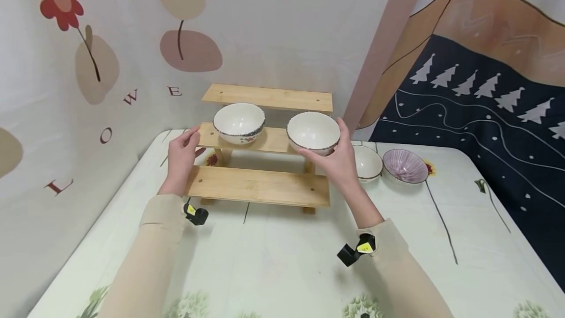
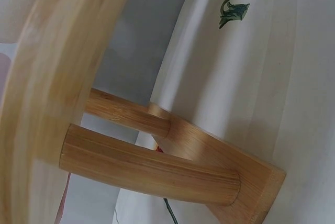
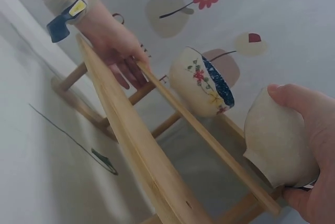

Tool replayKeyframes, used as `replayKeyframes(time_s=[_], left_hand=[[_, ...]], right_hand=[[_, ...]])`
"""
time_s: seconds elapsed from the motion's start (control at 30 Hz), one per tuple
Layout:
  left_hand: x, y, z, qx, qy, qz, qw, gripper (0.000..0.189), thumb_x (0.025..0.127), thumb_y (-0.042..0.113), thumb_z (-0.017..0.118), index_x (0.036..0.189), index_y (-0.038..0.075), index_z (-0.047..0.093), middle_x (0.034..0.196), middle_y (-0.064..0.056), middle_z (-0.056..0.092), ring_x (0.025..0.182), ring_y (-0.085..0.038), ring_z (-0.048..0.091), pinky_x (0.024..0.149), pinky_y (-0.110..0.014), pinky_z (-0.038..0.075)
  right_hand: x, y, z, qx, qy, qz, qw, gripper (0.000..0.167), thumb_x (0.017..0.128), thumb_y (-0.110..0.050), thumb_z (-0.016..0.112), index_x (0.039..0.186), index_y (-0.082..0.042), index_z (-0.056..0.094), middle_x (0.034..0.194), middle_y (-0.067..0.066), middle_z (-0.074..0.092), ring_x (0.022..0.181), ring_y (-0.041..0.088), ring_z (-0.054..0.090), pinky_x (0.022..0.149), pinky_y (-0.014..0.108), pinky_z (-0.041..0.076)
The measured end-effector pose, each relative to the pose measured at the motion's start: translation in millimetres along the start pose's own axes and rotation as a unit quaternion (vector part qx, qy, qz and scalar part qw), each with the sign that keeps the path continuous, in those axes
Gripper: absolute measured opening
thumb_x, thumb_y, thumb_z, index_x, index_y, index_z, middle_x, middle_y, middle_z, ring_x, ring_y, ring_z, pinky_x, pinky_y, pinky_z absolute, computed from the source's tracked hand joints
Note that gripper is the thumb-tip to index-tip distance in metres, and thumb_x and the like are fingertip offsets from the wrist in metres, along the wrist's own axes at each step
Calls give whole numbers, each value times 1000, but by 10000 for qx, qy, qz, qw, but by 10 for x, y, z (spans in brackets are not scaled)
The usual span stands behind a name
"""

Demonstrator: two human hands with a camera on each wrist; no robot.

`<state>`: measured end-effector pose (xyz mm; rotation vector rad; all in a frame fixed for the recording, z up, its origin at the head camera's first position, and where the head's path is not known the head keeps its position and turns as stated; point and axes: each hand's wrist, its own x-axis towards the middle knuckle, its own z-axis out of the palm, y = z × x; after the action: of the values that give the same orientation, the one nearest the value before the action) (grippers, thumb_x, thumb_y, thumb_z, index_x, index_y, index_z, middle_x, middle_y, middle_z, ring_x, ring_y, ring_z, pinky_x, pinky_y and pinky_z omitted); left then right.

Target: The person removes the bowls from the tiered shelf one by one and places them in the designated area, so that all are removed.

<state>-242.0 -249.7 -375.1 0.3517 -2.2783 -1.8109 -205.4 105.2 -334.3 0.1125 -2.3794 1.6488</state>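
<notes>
My right hand [image 1: 337, 158] grips a white bowl [image 1: 313, 131] with a dark rim, thumb and fingers around its right side. The bowl is over the right end of the middle board of a three-step wooden rack [image 1: 258, 185]. In the right wrist view, the bowl's foot [image 3: 259, 170] shows close to the board's edge. My left hand [image 1: 180, 158] holds the left end of the middle board, thumb at the edge and fingers below, as the right wrist view shows. A second bowl [image 1: 239, 122], with painted flowers and a blue band, sits on that board's left part.
Right of the rack, a cream bowl [image 1: 367, 163] and a purple striped bowl [image 1: 405, 166] stand side by side on the table. The rack's top board [image 1: 267, 97] is close to the curtain behind. A flower-patterned cloth [image 1: 273, 259] covers the table.
</notes>
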Motion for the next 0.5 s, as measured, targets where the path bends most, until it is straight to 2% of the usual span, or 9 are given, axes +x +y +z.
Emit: replayKeyframes(time_s=[0.33,0.5], left_hand=[[-15,17,-6,17,-3,-33,10000,50,107,36,41,152,14,42,157,-10,43,140,-26,48,108,-30,52],[-8,15,3,29,4,-6,10000,50,107,35,41,151,14,43,157,-10,43,139,-26,49,108,-31,52]], right_hand=[[-186,99,-228,296,149,-47,9994,112,73,-19,89,159,-15,18,162,12,28,143,28,39,117,50,44],[-290,160,-353,393,220,-24,9990,108,74,-13,88,158,-14,19,159,12,31,140,27,41,116,51,45]])
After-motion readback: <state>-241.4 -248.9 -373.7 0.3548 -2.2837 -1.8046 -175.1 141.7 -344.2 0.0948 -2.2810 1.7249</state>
